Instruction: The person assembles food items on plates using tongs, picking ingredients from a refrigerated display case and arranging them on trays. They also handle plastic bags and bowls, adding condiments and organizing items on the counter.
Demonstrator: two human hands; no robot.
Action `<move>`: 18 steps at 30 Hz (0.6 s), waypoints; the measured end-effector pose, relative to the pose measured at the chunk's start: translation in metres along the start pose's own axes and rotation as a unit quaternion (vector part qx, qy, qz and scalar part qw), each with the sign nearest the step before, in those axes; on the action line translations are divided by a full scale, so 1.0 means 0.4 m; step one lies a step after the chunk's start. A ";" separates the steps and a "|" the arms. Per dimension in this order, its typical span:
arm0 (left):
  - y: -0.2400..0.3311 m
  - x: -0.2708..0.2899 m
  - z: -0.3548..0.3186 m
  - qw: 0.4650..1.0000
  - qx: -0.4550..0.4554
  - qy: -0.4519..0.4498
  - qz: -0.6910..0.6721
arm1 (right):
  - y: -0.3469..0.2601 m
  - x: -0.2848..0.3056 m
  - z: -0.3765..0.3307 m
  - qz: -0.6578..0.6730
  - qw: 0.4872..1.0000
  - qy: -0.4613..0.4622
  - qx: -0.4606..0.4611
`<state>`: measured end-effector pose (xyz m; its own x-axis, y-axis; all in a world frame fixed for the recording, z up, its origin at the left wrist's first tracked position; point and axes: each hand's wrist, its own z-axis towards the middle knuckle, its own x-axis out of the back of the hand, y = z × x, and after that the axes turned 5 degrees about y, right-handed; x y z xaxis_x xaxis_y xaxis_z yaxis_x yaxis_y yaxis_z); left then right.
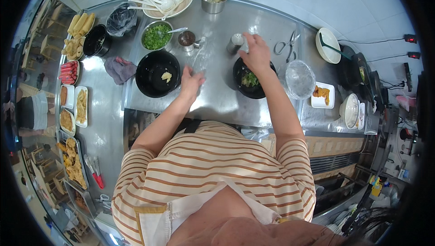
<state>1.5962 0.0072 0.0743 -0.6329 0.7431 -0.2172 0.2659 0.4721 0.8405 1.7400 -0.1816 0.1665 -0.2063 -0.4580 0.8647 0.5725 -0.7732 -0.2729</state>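
Observation:
My left hand (192,83) is open, its fingers apart, just beside the right rim of a black bowl (144,78) with a pale yellowish dab (166,77) in it. My right hand (255,54) reaches over a second black bowl (260,93), which holds chopped greens (249,80) and something pale. Its fingers are spread, close to a metal-and-glass shaker (235,43) standing upright on the counter; I see nothing in them. Between and beyond the bowls stands a small metal cup (186,38) of dark seasoning.
Chopped green onion (156,37) fills a metal bowl with a spoon. Behind are a dish of white spoons (167,4) and a metal pot (213,5). Scissors (287,46) and a plastic-covered bowl (300,80) lie right; a purple cloth (120,70) and food trays (81,106) lie left.

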 end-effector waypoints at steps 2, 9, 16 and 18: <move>0.035 -0.026 0.059 0.999 -0.016 0.039 -0.027 | -0.033 -0.051 0.047 -0.042 0.997 -0.063 -0.023; 0.095 -0.106 0.212 0.994 -0.035 0.091 -0.053 | 0.000 -0.180 0.123 -0.048 0.986 -0.148 -0.065; 0.121 -0.175 0.345 0.993 -0.019 0.084 -0.081 | 0.005 -0.245 0.226 -0.030 0.986 -0.135 -0.093; 0.134 -0.194 0.382 0.987 -0.006 0.105 -0.120 | -0.008 -0.261 0.259 -0.022 0.989 -0.119 -0.088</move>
<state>1.7706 0.0473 0.0605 -0.8141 0.4952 -0.3034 0.0827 0.6159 0.7834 1.8420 -0.0860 0.1207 -0.0231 -0.3214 0.9467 0.4165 -0.8639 -0.2831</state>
